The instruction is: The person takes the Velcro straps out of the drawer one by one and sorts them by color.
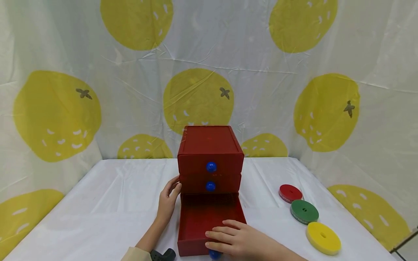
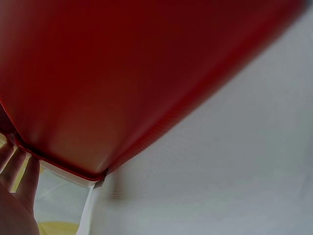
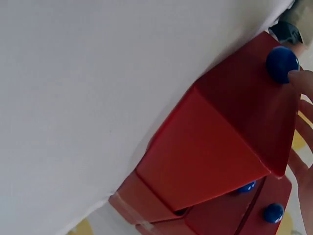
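Note:
A red drawer cabinet (image 1: 209,141) with blue knobs stands in the middle of the table. Its bottom drawer (image 1: 204,217) is pulled out, and the bare floor of it shows. My left hand (image 1: 168,201) touches the cabinet's left side with its fingers extended; in the left wrist view those fingers (image 2: 30,183) rest along a red edge. At the drawer's front, my right hand (image 1: 240,237) lies over the top edge with fingers fairly straight. The right wrist view shows its thumb touching the bottom drawer's blue knob (image 3: 282,64).
To the right lie a red disc (image 1: 290,193), a green disc (image 1: 304,211) and a yellow disc (image 1: 323,238) in a slanting row. A white cloth (image 1: 130,192) covers the table. Behind hangs a curtain (image 1: 251,90) printed with yellow fruit.

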Available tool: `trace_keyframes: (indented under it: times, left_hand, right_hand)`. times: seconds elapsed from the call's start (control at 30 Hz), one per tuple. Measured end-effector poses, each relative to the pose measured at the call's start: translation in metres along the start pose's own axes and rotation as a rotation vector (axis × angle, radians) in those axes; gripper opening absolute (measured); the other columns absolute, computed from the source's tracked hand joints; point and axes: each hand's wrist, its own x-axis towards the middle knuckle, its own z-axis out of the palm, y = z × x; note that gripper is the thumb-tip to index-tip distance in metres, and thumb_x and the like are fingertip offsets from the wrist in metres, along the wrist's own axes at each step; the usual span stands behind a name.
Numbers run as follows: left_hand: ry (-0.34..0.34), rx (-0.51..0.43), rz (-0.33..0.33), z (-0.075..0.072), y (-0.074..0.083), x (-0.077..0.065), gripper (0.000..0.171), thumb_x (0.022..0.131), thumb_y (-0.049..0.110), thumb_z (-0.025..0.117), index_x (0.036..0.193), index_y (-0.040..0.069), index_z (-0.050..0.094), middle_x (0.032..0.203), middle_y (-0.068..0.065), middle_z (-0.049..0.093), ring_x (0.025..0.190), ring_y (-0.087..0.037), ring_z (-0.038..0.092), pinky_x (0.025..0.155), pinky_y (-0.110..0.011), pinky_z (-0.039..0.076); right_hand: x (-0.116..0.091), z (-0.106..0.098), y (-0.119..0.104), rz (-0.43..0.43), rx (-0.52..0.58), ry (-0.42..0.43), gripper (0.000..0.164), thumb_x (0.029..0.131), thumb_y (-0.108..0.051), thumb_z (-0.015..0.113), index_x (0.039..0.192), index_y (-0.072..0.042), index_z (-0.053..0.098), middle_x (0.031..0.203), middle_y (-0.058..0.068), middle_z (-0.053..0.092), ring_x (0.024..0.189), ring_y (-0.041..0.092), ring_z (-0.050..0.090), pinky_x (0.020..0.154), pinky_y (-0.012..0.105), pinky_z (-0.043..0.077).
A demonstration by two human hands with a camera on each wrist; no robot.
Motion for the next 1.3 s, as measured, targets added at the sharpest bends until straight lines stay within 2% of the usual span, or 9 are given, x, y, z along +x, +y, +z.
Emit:
trace_keyframes:
  times: [0.33, 0.53, 0.7, 0.87, 0.97, 1.1, 1.3]
  left_hand:
    - [0.008, 0.012, 0.002, 0.001, 0.002, -0.001, 0.037, 0.093, 0.018, 0.052, 0.127, 0.007, 0.05, 0.126, -0.009, 0.054, 0.101, 0.008, 0.051, 0.085, -0.011, 0.045]
    - [0.007, 0.014, 0.006, 0.001, 0.002, -0.001, 0.036, 0.093, 0.017, 0.052, 0.127, 0.008, 0.05, 0.126, -0.008, 0.055, 0.1, 0.008, 0.051, 0.085, -0.01, 0.045]
    - [0.006, 0.015, 0.035, 0.0, -0.008, 0.002, 0.036, 0.093, 0.018, 0.051, 0.128, 0.009, 0.05, 0.126, -0.008, 0.054, 0.101, 0.008, 0.051, 0.085, -0.011, 0.045]
    - [0.021, 0.013, 0.034, -0.002, -0.027, 0.008, 0.035, 0.092, 0.023, 0.053, 0.126, 0.016, 0.052, 0.124, -0.002, 0.056, 0.104, 0.005, 0.052, 0.086, -0.012, 0.044]
    - [0.024, 0.02, 0.046, -0.002, -0.03, 0.01, 0.035, 0.092, 0.024, 0.052, 0.126, 0.017, 0.052, 0.123, -0.002, 0.056, 0.105, 0.005, 0.052, 0.087, -0.012, 0.044]
    - [0.021, 0.002, 0.035, -0.002, -0.026, 0.009, 0.034, 0.092, 0.023, 0.053, 0.126, 0.016, 0.052, 0.123, -0.003, 0.056, 0.104, 0.004, 0.052, 0.086, -0.012, 0.045]
    - [0.013, 0.017, 0.026, 0.0, -0.006, 0.002, 0.035, 0.093, 0.016, 0.051, 0.127, 0.008, 0.05, 0.125, -0.009, 0.055, 0.1, 0.009, 0.051, 0.085, -0.012, 0.045]
  right_hand:
    - [0.004, -0.001, -0.005, -0.078, -0.118, -0.074, 0.071, 0.082, -0.056, 0.052, 0.141, -0.023, 0.033, 0.144, -0.007, 0.036, 0.13, 0.008, 0.036, 0.102, 0.029, 0.039]
    - [0.005, -0.002, -0.009, -0.074, -0.076, -0.171, 0.079, 0.08, -0.061, 0.046, 0.145, -0.028, 0.018, 0.151, -0.01, 0.021, 0.138, 0.006, 0.023, 0.107, 0.03, 0.032]
    - [0.005, 0.0, -0.011, -0.079, -0.079, -0.206, 0.088, 0.077, -0.062, 0.047, 0.146, -0.029, 0.004, 0.152, -0.012, 0.016, 0.139, 0.005, 0.018, 0.109, 0.029, 0.029]
    - [0.006, 0.0, -0.011, -0.082, -0.093, -0.214, 0.086, 0.078, -0.062, 0.047, 0.147, -0.028, 0.008, 0.152, -0.012, 0.015, 0.139, 0.004, 0.018, 0.109, 0.028, 0.03]
    - [0.008, -0.001, -0.01, -0.07, -0.081, -0.223, 0.083, 0.078, -0.063, 0.046, 0.146, -0.029, 0.011, 0.151, -0.013, 0.015, 0.139, 0.004, 0.017, 0.109, 0.029, 0.029]
    - [0.011, -0.001, -0.008, -0.051, -0.049, -0.227, 0.081, 0.078, -0.062, 0.046, 0.146, -0.031, 0.014, 0.151, -0.014, 0.016, 0.139, 0.003, 0.018, 0.109, 0.029, 0.029]
    - [0.014, 0.0, -0.005, -0.029, -0.036, -0.228, 0.079, 0.078, -0.06, 0.05, 0.145, -0.03, 0.02, 0.149, -0.015, 0.021, 0.138, 0.004, 0.022, 0.108, 0.029, 0.03]
